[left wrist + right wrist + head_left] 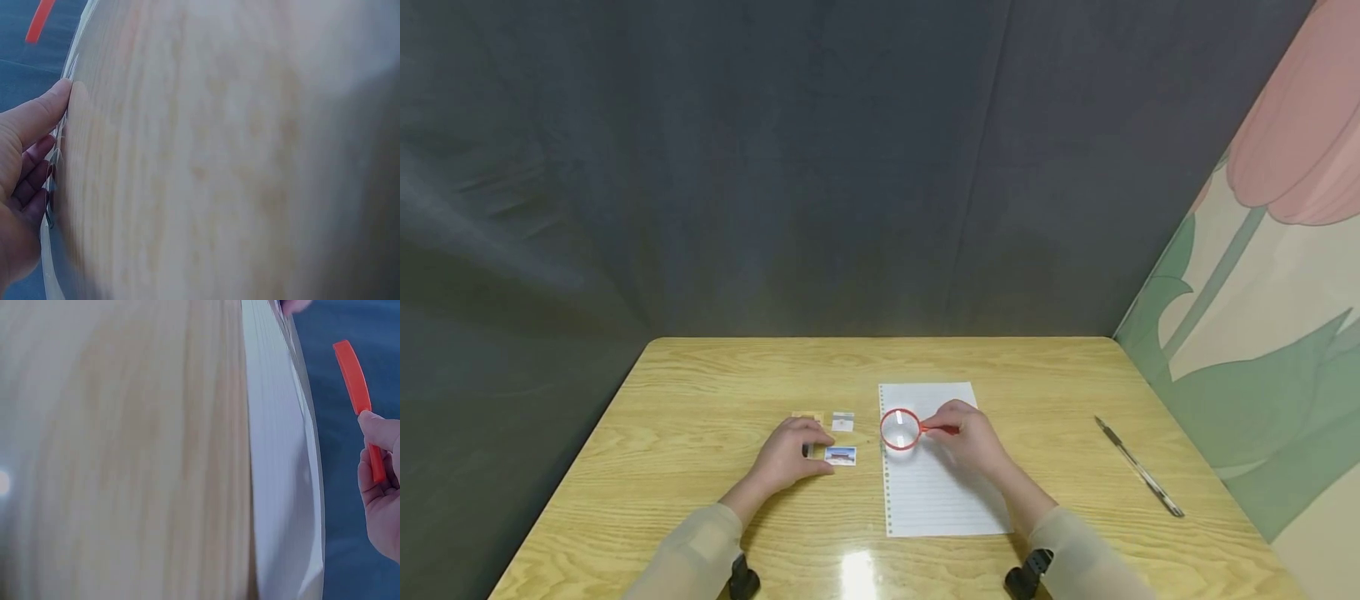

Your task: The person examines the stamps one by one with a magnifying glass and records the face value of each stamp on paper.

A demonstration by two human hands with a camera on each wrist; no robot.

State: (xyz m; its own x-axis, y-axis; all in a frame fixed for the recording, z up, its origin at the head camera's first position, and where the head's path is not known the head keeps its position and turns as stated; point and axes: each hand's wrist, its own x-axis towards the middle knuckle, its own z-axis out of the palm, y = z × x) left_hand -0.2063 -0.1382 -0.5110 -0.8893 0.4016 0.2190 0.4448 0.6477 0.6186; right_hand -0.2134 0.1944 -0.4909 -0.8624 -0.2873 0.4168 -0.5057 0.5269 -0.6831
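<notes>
Magnifying glass (919,427), red, one: held raised over left edge of paper sheet (943,500), lined and punched, one; right hand (968,435): pinching handle (377,464) between thumb and fingers; small printed cards (840,456): two in full view, more partly hidden behind left hand (787,454), exact count unclear; left hand: thumb and fingers spread apart beside cards, without visible hold; pen (1138,467), one: lying at right of tabletop (1037,379)

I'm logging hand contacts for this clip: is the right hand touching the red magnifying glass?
Touching. The right wrist view shows it: the right hand pinches the red magnifying glass by its handle, with no gap.
</notes>
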